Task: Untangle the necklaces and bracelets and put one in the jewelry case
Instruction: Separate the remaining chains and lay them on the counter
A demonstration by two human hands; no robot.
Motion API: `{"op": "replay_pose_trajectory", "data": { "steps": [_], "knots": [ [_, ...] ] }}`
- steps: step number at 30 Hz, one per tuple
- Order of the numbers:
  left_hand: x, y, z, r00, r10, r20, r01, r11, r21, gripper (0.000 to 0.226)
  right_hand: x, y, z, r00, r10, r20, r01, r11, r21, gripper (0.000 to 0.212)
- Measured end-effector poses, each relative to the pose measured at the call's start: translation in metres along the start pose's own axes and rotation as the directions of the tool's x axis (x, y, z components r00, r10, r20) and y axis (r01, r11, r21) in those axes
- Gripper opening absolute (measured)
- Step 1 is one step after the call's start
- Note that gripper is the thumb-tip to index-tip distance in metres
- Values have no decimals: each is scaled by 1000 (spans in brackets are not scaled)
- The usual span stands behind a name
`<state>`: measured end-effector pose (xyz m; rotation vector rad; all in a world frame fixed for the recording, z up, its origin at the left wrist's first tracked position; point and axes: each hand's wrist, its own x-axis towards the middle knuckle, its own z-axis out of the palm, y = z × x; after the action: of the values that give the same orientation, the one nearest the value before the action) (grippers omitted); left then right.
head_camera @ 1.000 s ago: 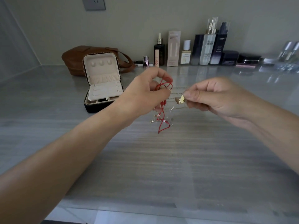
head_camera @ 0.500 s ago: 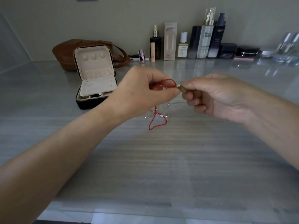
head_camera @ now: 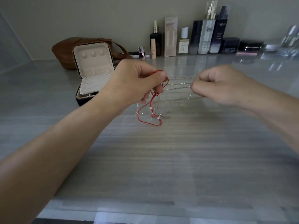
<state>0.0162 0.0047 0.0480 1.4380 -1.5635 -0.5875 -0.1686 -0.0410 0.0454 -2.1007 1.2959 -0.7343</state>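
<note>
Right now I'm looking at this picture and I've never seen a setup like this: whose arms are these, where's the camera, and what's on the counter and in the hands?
There is no machine here: these are a person's two bare hands, filmed by one wide-angle camera worn on the head, looking forward and down. The left hand grips a red cord bracelet tangled with thin silver chains; the right hand pinches those chains, which stretch between the hands. On the grey countertop stands an open jewelry case, cream inside, with a brown bag behind it. A row of cosmetic bottles lines the wall.
</note>
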Motion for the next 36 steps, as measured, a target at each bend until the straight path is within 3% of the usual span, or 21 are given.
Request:
{"op": "replay_pose_trajectory", "data": {
  "steps": [7, 11, 14, 20, 29, 34, 36],
  "knots": [
    [1, 0, 2, 992, -120, 43, 125, 981, -148, 19, 5, 8, 8, 997, -60, 38, 64, 993, -103, 20],
    [0, 1, 2, 992, -111, 56, 120, 973, -197, 18, 2, 2, 14, 979, -200, -45, 201, 979, 34, 12],
    [0, 4, 1, 990, -115, 83, 132, 958, -255, 18, 0, -4, 23, 960, -281, -8, 280, 955, 95, 12],
    [-1, 9, 1, 973, -157, 172, 208, 919, -335, 22, 1, -6, 38, 980, -195, 23, 180, 940, 290, 8],
    [2, 7, -8, 971, -224, 88, 241, 900, -362, 29, 0, -2, 20, 999, -47, 27, 36, 945, 326, 9],
    [3, 5, -13, 965, -248, 80, 258, 865, -431, 31, 3, 1, 15, 997, 23, 80, -65, 817, 573, 12],
    [4, 5, -13, 965, -250, 79, 258, 854, -452, 30, 2, 1, 14, 995, 28, 97, -84, 766, 637, 2]
  ]
}}
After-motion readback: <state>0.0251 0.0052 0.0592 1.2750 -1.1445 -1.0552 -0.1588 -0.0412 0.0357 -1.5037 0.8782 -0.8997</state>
